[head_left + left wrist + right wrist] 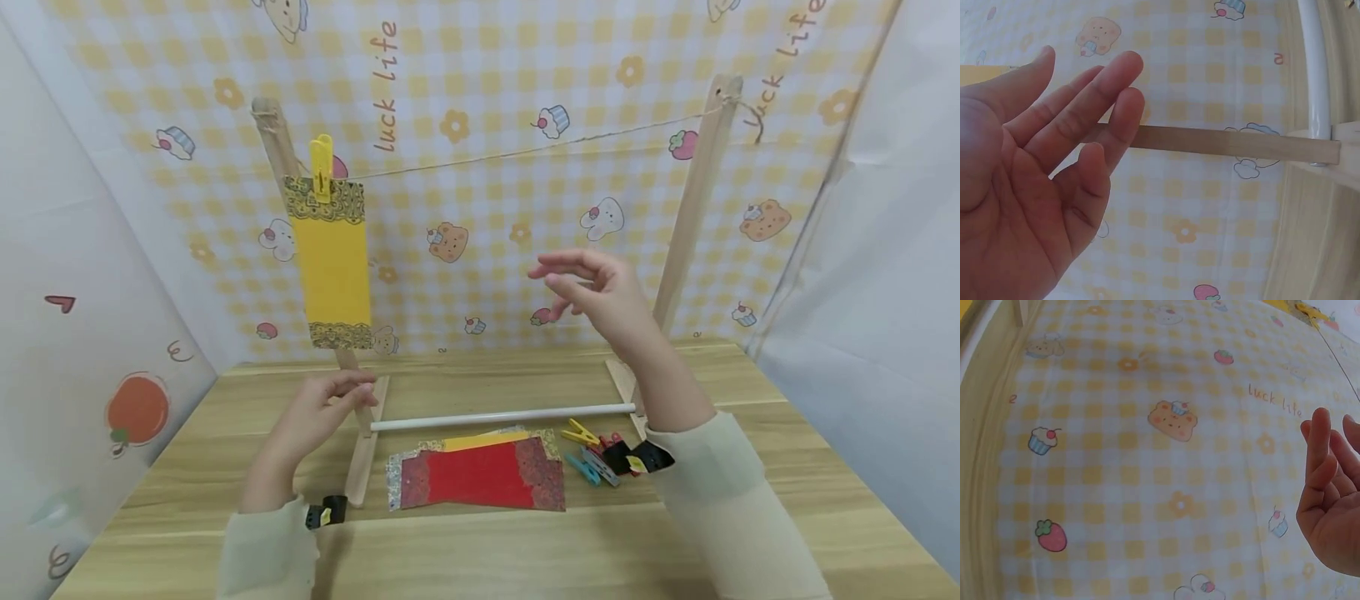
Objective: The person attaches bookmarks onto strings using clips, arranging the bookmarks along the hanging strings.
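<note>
Left hand [318, 410] and right hand [603, 293] empty, fingers loosely spread; yellow card [336, 271] clipped to string [540, 148] above left end of white rod [502, 415], red card [476, 477] in front; clipping probably neatest with string steadied.

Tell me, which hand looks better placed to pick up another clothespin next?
Probably the right hand: it holds nothing, and the loose clothespins lie on its side, just right of the red card. The left hand, also empty, is over near the left post.
</note>
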Tool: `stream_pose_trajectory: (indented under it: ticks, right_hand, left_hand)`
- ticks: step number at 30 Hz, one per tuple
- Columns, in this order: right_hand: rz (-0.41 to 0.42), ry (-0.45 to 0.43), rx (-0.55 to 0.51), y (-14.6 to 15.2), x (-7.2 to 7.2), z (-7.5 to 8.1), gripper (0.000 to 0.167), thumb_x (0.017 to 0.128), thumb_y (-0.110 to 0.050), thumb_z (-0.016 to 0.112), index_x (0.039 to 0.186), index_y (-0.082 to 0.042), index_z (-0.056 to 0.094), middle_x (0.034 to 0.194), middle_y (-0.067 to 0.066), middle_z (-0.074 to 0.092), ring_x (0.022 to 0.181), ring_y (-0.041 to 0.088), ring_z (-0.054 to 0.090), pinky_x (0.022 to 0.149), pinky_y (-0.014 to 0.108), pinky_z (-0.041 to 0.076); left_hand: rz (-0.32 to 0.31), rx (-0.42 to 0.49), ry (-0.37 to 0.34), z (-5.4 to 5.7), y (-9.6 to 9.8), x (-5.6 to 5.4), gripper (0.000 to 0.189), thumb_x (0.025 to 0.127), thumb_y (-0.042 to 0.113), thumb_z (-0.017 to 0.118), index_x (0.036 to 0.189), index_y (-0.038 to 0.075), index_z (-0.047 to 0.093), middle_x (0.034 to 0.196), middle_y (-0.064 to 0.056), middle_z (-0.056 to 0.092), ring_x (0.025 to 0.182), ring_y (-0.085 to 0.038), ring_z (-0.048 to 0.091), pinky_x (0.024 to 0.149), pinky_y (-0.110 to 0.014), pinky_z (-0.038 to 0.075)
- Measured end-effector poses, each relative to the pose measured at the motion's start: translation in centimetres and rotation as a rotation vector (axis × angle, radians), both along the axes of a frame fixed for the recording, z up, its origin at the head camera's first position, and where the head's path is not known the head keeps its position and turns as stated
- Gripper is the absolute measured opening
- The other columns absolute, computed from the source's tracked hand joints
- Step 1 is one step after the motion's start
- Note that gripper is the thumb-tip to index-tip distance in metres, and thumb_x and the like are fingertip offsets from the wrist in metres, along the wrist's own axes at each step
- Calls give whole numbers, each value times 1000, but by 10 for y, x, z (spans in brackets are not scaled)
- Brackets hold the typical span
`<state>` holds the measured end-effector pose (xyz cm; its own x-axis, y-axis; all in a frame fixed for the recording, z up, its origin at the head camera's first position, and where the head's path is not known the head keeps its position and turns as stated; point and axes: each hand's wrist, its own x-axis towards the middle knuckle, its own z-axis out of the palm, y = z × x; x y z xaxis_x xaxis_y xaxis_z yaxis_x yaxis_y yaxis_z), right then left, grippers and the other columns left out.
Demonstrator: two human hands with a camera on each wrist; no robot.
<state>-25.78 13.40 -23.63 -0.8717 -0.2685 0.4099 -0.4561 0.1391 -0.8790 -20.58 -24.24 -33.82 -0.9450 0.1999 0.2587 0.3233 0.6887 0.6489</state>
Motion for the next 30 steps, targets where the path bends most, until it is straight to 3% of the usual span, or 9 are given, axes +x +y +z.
stream_pose_trajectory:
  ticks: [9, 14, 19, 24, 27, 30]
  right_hand:
    - [-9, -73, 110, 40, 9, -49, 24, 99, -24, 62, 122, -18, 66, 106, -21, 72, 81, 8, 68, 77, 29, 49]
    - [-4, -147, 151, 63, 13, -83, 29, 100, -24, 61, 126, -11, 64, 108, -17, 72, 91, 11, 68, 82, 29, 51]
    - [-8, -234, 188, 83, 15, -109, 38, 99, -26, 61, 131, -5, 59, 111, -14, 73, 97, 10, 67, 83, 28, 52]
    - [16, -301, 229, 102, 19, -124, 47, 100, -24, 60, 137, 4, 52, 120, 2, 72, 100, 9, 66, 90, 43, 52]
    - [26, -343, 262, 109, 19, -130, 50, 100, -24, 60, 138, 6, 49, 126, 16, 68, 104, 16, 67, 98, 53, 50]
    - [37, -392, 308, 113, 18, -137, 52, 100, -25, 60, 139, 7, 48, 130, 22, 64, 110, 26, 65, 99, 55, 49]
  left_hand:
    - [-84, 8, -69, -8, 25, -3, 29, 100, 19, 60, 123, 3, 66, 107, -9, 74, 99, -26, 66, 81, -36, 53]
    - [-113, -18, -122, -15, 46, -7, 30, 99, 21, 61, 124, 6, 67, 113, -9, 72, 103, -24, 64, 88, -42, 52]
    - [-188, -42, -111, -22, 65, -9, 27, 98, 18, 62, 121, 4, 68, 113, -11, 72, 104, -25, 65, 90, -43, 53]
    - [-277, -76, -97, -30, 78, -9, 26, 97, 15, 63, 118, 0, 68, 110, -12, 72, 98, -24, 66, 83, -32, 54]
    - [-277, -76, -126, -33, 84, -8, 28, 96, 15, 65, 119, 0, 67, 110, -11, 72, 98, -23, 66, 80, -28, 54]
    - [-265, -66, -160, -37, 91, -6, 27, 94, 15, 68, 118, 1, 68, 111, -12, 71, 100, -24, 65, 83, -32, 54]
